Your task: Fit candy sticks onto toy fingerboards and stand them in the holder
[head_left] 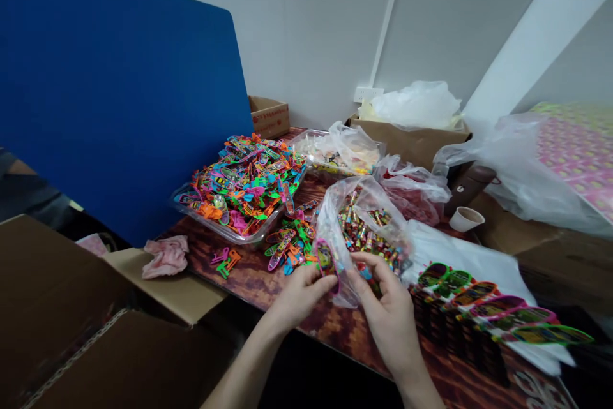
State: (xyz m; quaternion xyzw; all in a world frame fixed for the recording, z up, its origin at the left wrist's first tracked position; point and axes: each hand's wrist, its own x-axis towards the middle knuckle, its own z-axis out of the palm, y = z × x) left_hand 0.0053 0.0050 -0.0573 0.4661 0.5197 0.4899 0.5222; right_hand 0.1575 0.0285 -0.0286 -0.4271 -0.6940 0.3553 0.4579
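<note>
My left hand (301,294) and my right hand (385,310) meet over the near edge of a dark wood-patterned table (354,332). Between the fingertips of both hands is a small pink-rimmed toy skateboard (327,262), held upright. Right behind it stands an open clear bag of small wrapped candies (366,227). A row of finished toy skateboards (498,316) lies to the right on white plastic. To the left a clear tray (239,189) is heaped with colourful toy skateboards, and several more lie loose (287,246) on the table beside it.
A blue partition panel (115,90) stands at the left. Open cardboard boxes (96,332) sit at the lower left, with a pink cloth (165,256) on a flap. Clear bags (522,166), a paper cup (467,218) and a brown box (412,138) crowd the back right.
</note>
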